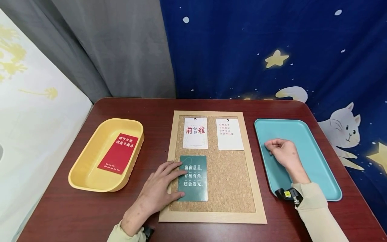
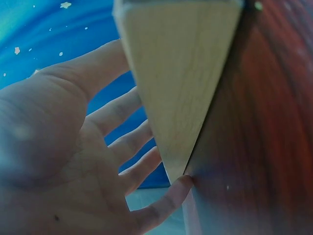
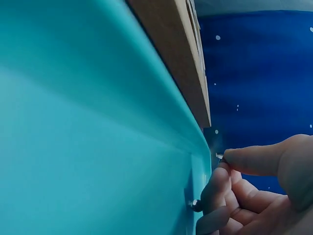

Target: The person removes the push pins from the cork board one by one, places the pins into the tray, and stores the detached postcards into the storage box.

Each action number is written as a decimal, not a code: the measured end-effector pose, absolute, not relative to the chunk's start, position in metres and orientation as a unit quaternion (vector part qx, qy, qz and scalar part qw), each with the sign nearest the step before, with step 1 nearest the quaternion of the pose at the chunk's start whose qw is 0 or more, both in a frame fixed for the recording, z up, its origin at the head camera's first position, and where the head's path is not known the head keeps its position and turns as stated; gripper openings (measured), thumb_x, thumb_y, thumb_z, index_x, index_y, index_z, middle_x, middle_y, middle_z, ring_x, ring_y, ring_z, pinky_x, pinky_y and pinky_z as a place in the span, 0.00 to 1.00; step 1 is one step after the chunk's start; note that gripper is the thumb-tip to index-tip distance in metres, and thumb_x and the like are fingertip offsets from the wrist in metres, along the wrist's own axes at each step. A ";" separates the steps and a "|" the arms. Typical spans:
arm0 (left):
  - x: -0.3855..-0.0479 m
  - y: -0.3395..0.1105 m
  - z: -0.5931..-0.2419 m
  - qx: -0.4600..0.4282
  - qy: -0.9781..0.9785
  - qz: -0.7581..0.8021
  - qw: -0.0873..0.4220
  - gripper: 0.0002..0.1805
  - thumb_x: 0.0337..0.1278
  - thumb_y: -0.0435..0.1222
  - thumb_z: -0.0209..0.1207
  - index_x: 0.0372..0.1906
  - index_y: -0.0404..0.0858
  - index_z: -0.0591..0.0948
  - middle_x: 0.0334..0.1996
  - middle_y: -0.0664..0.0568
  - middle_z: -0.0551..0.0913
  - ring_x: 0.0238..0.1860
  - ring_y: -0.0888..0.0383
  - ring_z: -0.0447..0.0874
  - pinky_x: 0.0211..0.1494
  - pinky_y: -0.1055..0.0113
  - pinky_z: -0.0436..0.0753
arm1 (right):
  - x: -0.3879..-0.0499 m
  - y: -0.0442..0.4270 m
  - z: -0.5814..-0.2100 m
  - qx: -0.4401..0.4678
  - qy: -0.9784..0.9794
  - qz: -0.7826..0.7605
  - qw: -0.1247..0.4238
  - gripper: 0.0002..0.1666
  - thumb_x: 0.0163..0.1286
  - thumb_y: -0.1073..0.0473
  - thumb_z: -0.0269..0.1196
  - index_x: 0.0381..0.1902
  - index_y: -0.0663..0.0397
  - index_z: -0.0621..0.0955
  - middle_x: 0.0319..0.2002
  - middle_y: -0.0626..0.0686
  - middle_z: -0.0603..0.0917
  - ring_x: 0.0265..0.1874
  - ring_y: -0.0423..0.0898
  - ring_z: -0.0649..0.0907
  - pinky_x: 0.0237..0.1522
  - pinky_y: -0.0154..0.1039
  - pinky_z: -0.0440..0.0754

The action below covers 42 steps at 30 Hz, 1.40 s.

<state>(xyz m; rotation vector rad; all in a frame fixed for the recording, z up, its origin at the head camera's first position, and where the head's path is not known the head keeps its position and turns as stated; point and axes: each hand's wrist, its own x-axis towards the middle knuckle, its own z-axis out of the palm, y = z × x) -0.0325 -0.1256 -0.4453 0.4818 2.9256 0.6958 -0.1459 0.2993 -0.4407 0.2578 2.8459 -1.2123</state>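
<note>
A dark green card [image 1: 193, 178] with white writing lies on the lower left of the cork board [image 1: 229, 181]. My left hand [image 1: 160, 186] rests on the card's left edge with its fingers extended. In the left wrist view, that hand's fingers reach along the board's wooden frame [image 2: 176, 58]. Over the left part of the turquoise tray [image 1: 314, 161], my right hand [image 1: 284, 153] pinches a small silver pushpin [image 3: 219, 156] between thumb and forefinger. Another shiny pin [image 3: 196, 205] sits in the tray close to the fingers.
Two white cards, one with large red characters [image 1: 195, 134] and one with small red text [image 1: 229, 136], are on the board's upper part, each with a dark dot at its top. A yellow basket [image 1: 87, 158] on the left holds a red card [image 1: 119, 154].
</note>
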 end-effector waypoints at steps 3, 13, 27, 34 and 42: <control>-0.033 -0.125 -0.445 0.158 0.960 0.228 0.047 0.36 0.48 0.52 0.79 0.66 0.57 0.82 0.76 0.57 0.71 0.78 0.50 0.63 0.63 0.37 0.78 | -0.147 0.301 -0.441 0.083 0.919 -0.384 0.027 0.18 0.78 0.55 0.61 0.51 0.66 0.86 0.29 0.47 0.88 0.25 0.34 0.81 0.30 0.31 0.75; -0.033 -0.123 -0.444 0.150 0.960 0.229 0.050 0.36 0.48 0.51 0.79 0.65 0.57 0.82 0.76 0.57 0.72 0.78 0.50 0.63 0.65 0.36 0.77 | -0.146 0.305 -0.443 0.071 0.917 -0.389 0.051 0.16 0.76 0.59 0.61 0.49 0.68 0.85 0.27 0.45 0.89 0.23 0.33 0.83 0.30 0.30 0.76; -0.033 -0.123 -0.442 0.158 0.960 0.228 0.047 0.36 0.48 0.50 0.79 0.65 0.56 0.82 0.76 0.55 0.72 0.78 0.49 0.64 0.65 0.37 0.78 | -0.144 0.304 -0.439 0.071 0.918 -0.389 0.043 0.17 0.76 0.56 0.61 0.50 0.65 0.86 0.27 0.47 0.89 0.23 0.35 0.83 0.30 0.31 0.76; -0.036 -0.123 -0.441 0.154 0.960 0.229 0.045 0.33 0.50 0.50 0.78 0.65 0.56 0.83 0.76 0.55 0.71 0.77 0.49 0.65 0.65 0.37 0.78 | -0.140 0.297 -0.429 0.054 0.920 -0.386 0.032 0.16 0.77 0.56 0.60 0.50 0.64 0.86 0.31 0.53 0.91 0.24 0.37 0.85 0.32 0.30 0.77; -0.041 -0.120 -0.438 0.130 0.960 0.247 0.011 0.30 0.52 0.46 0.78 0.62 0.51 0.84 0.71 0.51 0.77 0.71 0.48 0.73 0.63 0.41 0.80 | -0.136 0.280 -0.420 0.020 0.921 -0.386 0.040 0.17 0.77 0.53 0.62 0.49 0.63 0.86 0.32 0.54 0.89 0.25 0.39 0.85 0.32 0.32 0.77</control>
